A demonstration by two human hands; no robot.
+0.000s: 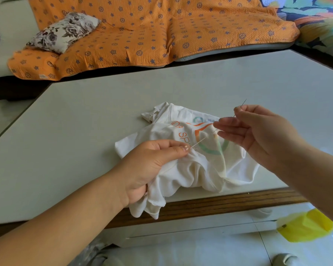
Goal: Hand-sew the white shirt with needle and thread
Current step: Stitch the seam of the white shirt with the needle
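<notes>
Right hand (261, 135): thumb and forefinger closed in a pinch on the needle (243, 103), whose thin dark tip points up and away past the fingertips. The other 3 fingers lie loosely extended toward the left, holding nothing. Thread (200, 141): a pale strand running taut from under the right hand's fingers down-left to the cloth just beside the left thumb. Left hand (152, 166): thumb pressed against curled fingers, gripping a bunched fold of the white shirt (190, 175), with more fabric gathered under the palm. The shirt lies crumpled at the near edge of the table (85, 131), print side up, showing orange letters and an orange and green ring. 1 corner of it hangs over the table's wooden front rim. The 2 hands are apart, joined only by the thread. Behind the table: a sofa under an orange patterned cover (161, 35) bearing a floral cushion (65, 31). Lower right, on the floor: a yellow bag (306, 227).
</notes>
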